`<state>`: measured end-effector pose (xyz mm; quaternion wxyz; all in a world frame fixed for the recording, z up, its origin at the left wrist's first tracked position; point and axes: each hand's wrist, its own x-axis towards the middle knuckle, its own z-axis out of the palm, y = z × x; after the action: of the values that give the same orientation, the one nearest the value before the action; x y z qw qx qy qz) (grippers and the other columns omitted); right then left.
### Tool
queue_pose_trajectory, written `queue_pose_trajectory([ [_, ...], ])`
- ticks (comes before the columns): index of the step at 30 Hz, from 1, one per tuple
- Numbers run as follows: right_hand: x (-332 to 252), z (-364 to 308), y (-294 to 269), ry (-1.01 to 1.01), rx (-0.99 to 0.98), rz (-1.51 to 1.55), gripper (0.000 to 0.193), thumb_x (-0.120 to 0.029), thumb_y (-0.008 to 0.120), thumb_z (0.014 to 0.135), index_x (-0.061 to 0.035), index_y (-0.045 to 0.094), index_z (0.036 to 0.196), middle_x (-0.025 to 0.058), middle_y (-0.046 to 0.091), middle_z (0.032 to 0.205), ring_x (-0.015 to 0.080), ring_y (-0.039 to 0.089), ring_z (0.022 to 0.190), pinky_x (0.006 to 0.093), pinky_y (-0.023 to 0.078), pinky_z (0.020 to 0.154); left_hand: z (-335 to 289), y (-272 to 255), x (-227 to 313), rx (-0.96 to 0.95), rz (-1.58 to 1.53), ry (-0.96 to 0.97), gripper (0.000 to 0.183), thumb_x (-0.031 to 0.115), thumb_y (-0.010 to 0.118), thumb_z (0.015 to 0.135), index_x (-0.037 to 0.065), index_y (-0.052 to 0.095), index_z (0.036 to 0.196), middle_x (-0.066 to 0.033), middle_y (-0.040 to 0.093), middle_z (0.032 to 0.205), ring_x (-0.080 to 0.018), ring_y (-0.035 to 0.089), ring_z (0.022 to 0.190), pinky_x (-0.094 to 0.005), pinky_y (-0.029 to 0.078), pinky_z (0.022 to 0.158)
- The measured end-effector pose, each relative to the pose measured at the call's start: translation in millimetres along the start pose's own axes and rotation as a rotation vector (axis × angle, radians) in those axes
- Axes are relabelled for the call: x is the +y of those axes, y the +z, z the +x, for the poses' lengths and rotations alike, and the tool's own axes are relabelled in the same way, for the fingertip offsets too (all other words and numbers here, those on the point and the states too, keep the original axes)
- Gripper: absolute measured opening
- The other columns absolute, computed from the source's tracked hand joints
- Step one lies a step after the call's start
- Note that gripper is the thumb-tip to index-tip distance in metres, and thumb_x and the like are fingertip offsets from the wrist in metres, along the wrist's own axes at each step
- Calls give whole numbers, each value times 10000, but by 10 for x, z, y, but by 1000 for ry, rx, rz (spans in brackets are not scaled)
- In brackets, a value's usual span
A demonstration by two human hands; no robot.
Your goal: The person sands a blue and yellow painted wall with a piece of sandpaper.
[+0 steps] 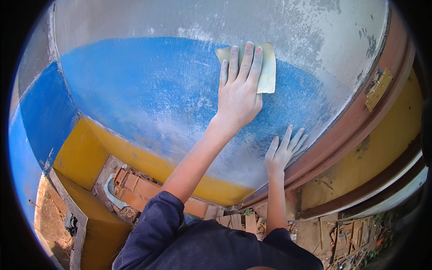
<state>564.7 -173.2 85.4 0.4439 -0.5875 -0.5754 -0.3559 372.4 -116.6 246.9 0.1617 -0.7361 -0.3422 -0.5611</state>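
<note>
My left hand presses a pale, cream-coloured sheet of sandpaper flat against the painted wall. Its fingers lie stretched over the sheet, and one corner sticks out past the thumb side. White dust coats the fingers and the back of that hand. Lower and to the right, my right hand rests on the wall near the door frame, fingers spread and holding nothing; it is dusty too. Around both hands the blue band of paint is scuffed and whitish, while grey, patchy paint shows above it.
A reddish-brown door frame with a yellow metal hinge plate runs along the right. Below the blue band is a yellow strip. Broken tiles, a curved pale-blue piece and wood scraps litter the ground.
</note>
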Motion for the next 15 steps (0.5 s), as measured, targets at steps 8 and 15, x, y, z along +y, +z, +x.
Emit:
queue_pose_trajectory([
  [8, -321, -138, 177, 29, 15, 26, 560, -296, 413, 1034, -17, 373, 1517, 279, 177, 1616, 490, 91, 1498, 666, 18, 1157, -884, 35, -653, 2, 74, -207, 732, 35, 440, 892, 6, 185, 1577, -300, 167, 1610, -537, 87, 1481, -653, 115, 1167],
  [15, -1016, 419, 407, -84, 46, -32, 567, -325, 378, 1039, -10, 393, 1510, 263, 192, 1620, 468, 57, 1512, 649, -51, 1160, -540, -691, -1587, 44, 154, -254, 707, -15, 429, 889, -33, 204, 1559, -310, 187, 1599, -536, 119, 1474, -625, 140, 1179],
])
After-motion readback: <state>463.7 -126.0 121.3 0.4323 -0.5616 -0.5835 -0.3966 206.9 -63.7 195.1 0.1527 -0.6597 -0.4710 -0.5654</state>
